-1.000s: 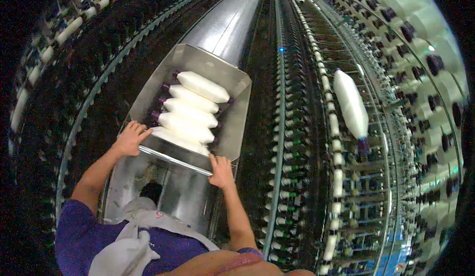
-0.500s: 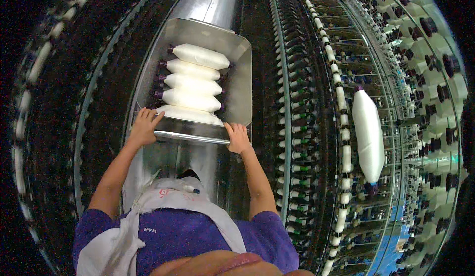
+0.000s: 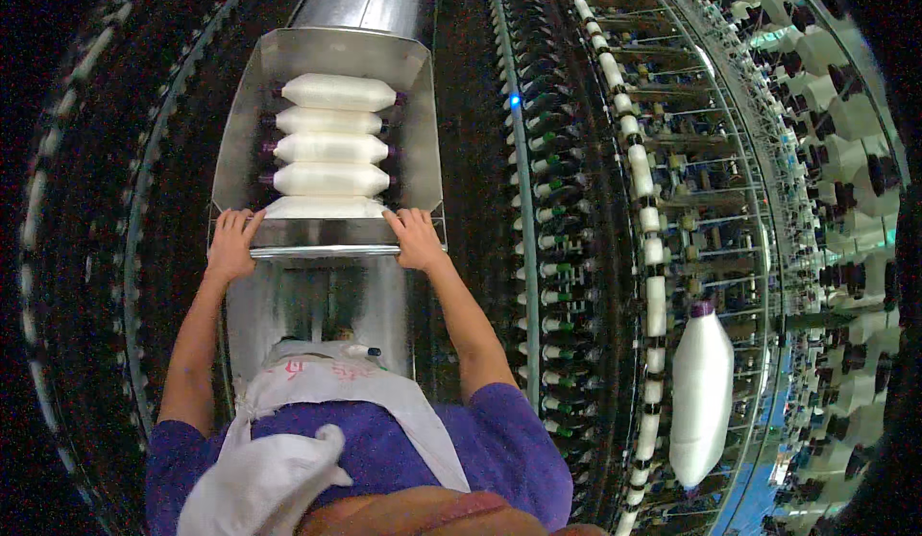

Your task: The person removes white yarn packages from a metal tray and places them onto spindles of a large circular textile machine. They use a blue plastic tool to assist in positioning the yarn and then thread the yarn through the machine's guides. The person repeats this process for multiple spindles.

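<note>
Five spools in the bin, both hands on its near edge

In the head view, the person stood behind a metal bin (image 3: 423, 137) with both hands at its near end. The left hand (image 3: 230, 246) was curled over the left part of the edge, and the right hand (image 3: 420, 238) grasped the same edge near the right corner; a metal bar (image 3: 327, 252) ran between them. Neither hand held a spool.

Five white spools (image 3: 331, 148) lay crosswise in the bin, one behind another, with dark purple ends showing on several. The nearest was partly hidden by the front wall.

As far as could be judged, the loading of these five was done: they lay side by side in one row. Outside the bin, a large white spool (image 3: 703, 397) with a purple top stood well apart from the hands on the right, beside a rail of white sections (image 3: 656, 305). Rows of small bobbins (image 3: 552, 272) lined the machine nearer the bin. How much was left could not be told.
</note>
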`<act>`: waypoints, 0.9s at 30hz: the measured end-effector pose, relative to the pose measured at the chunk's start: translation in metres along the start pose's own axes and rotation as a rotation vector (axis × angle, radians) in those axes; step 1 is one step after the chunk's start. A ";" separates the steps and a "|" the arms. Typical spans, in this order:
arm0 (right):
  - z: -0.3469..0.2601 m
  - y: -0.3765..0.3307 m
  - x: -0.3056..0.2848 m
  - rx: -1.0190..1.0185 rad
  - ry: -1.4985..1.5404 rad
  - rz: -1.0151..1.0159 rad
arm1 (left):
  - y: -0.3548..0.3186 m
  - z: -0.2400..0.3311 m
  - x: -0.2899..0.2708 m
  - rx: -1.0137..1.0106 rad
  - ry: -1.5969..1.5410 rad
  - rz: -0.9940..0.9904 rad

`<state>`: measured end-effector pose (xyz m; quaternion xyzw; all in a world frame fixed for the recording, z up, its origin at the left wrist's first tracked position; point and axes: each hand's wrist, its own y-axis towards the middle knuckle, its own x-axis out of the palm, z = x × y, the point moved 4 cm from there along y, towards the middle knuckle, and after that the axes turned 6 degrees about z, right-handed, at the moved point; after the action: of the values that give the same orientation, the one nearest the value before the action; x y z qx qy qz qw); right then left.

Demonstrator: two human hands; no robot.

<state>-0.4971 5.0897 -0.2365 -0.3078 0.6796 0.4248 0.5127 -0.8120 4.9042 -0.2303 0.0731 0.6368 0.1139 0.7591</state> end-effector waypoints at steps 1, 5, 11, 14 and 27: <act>0.014 0.017 0.003 -0.011 -0.005 0.058 | 0.022 -0.013 0.008 0.000 0.001 0.015; 0.070 0.079 0.028 0.117 -0.014 -0.128 | 0.103 -0.049 0.044 -0.018 -0.022 -0.025; 0.122 0.159 0.024 0.176 -0.066 0.109 | 0.230 -0.117 0.065 0.077 -0.027 0.016; 0.165 0.177 -0.021 0.265 -0.093 0.211 | 0.287 -0.146 0.073 0.155 -0.016 0.022; 0.541 0.128 -0.394 1.040 -1.330 0.080 | 0.574 -0.008 0.209 0.427 -0.223 -0.143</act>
<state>-0.2586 5.6238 0.1134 0.3059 0.3556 0.1684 0.8670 -0.8318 5.5127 -0.2832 0.1986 0.5622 -0.0860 0.7982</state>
